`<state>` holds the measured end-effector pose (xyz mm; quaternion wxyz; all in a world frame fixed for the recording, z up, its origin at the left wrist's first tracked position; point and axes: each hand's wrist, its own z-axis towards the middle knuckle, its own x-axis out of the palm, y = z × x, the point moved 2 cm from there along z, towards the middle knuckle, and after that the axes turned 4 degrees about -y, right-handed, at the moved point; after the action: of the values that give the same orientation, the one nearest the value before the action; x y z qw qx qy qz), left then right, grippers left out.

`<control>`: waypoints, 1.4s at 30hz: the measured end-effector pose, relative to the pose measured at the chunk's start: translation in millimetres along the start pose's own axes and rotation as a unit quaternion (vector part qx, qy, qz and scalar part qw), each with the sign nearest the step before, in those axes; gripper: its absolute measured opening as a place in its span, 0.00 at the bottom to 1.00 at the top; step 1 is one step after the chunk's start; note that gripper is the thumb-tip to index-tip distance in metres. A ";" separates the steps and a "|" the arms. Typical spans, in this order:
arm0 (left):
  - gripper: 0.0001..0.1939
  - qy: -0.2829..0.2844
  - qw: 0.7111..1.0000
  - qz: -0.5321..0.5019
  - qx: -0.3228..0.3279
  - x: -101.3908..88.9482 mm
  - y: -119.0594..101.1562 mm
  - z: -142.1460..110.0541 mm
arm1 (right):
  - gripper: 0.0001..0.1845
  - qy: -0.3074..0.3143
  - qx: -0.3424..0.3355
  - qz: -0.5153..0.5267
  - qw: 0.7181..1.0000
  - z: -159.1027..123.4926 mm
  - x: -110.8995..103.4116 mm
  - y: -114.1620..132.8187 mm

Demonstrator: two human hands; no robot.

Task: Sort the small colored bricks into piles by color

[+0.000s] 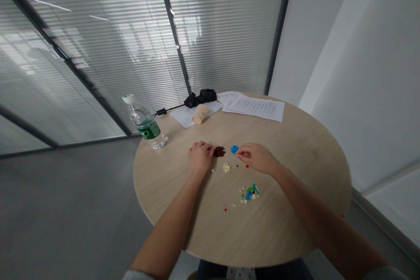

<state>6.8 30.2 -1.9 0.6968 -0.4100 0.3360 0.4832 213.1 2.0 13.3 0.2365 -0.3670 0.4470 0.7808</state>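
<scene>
My left hand (201, 157) rests on the table with its fingers curled and drawn together at the left edge of a pile of dark brown toy bricks (219, 152). Anything between those fingertips is hidden. My right hand (255, 157) is pinched just right of a small cluster of blue bricks (234, 149); what the pinch holds is too small to make out. Between and below the hands lie a cream brick cluster (226, 167), a red piece (247, 166), a tiny black piece (237, 166) and a whitish piece (213, 170).
Nearer me is a mixed heap of coloured bricks (250, 194), with a few cream pieces (232, 204) and a red one (225, 210). A water bottle (146, 123) stands at left. Toward the back are a tipped paper cup (200, 114), printed sheets (256, 107) and a black bundle (201, 97).
</scene>
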 end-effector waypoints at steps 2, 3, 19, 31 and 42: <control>0.13 -0.003 1.000 -0.008 -0.001 -2.1 -1.0 -0.4 | 0.09 0.047 0.010 0.039 0.998 -1.9 0.1 -0.6; 0.13 -0.005 1.000 -0.012 -0.001 -3.6 -1.7 -0.8 | 0.09 0.077 0.013 0.065 0.995 -3.3 0.5 -0.4; 0.10 0.007 0.984 -0.153 0.088 -12.9 -12.3 -8.8 | 0.05 0.374 0.006 0.179 0.910 -21.0 2.9 15.1; 0.10 0.013 0.984 -0.155 0.084 -13.9 -14.3 -9.1 | 0.08 0.387 0.018 0.110 0.915 -24.0 8.5 21.4; 0.08 0.060 0.962 -0.215 0.157 -15.5 -20.3 -10.3 | 0.07 0.199 0.015 0.199 0.959 -11.5 -8.1 -0.6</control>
<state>20.6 10.9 12.0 0.8185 -0.3863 0.3529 0.2374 222.7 -8.0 15.6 -0.0119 -0.4146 0.5608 0.7166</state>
